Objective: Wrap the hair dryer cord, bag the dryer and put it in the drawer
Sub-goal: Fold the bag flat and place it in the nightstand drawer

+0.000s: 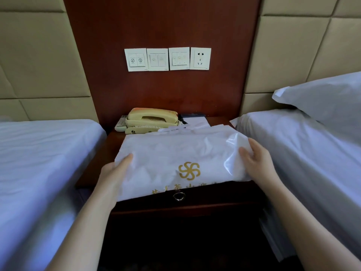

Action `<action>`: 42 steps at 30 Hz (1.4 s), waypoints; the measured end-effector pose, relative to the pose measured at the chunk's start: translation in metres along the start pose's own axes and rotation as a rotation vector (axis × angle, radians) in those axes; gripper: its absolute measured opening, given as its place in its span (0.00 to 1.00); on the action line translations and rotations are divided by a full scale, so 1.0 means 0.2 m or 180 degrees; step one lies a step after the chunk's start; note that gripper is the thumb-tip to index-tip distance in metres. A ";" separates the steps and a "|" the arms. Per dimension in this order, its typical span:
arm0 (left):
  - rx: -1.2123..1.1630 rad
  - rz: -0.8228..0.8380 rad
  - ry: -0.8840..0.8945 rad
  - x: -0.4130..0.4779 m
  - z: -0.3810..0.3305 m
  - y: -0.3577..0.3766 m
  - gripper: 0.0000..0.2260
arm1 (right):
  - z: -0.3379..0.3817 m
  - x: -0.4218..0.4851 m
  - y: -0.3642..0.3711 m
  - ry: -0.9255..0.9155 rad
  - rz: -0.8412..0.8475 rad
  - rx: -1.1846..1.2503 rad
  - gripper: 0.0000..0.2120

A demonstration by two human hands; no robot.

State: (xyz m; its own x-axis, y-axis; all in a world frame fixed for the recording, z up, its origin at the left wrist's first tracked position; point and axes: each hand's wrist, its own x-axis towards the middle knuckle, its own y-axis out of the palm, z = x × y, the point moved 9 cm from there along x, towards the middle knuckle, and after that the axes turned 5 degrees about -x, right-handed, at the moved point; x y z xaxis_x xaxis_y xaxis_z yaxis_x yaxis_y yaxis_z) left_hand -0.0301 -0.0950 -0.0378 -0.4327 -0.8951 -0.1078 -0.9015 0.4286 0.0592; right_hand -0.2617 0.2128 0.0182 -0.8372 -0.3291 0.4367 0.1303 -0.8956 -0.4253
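Observation:
A white bag (172,153) with a gold pinwheel logo lies flat across the dark wooden nightstand (115,137), its near edge hanging over the front. My left hand (115,171) holds the bag's left edge, thumb on top and fingers hidden under it. My right hand (254,155) grips the right edge, where shiny plastic bunches up. Below the bag, the drawer front shows a metal ring pull (178,196); the drawer looks closed. No hair dryer or cord shows; whether it is inside the bag I cannot tell.
A cream telephone (152,120) and a remote (121,124) sit at the nightstand's back, with a white card (195,121) beside them. Switch plates and a wall socket (200,58) are mounted above. White beds flank the nightstand, a pillow (322,98) on the right one.

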 end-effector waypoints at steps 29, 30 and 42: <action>0.4119 0.1353 0.1694 -0.09 -0.15 0.59 0.26 | 0.33 0.02 0.33 -0.0914 0.0484 -0.2366 0.19; 0.4081 0.1443 0.1701 -0.09 -0.15 0.65 0.25 | 0.35 0.04 0.43 -0.0997 0.0761 -0.2393 0.21; 0.3319 0.1368 0.0359 0.17 -0.02 0.59 0.26 | 0.13 0.26 0.63 -0.0185 0.1375 -0.2227 0.20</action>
State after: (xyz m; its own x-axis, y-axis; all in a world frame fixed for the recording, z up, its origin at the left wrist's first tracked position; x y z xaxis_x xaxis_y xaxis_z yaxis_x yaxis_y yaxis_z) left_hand -0.1514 -0.0761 -0.0302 -0.7523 -0.6323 -0.1850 -0.2669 0.5493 -0.7919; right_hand -0.2752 0.0750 0.0092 -0.7578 -0.6342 0.1535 0.0575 -0.2993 -0.9524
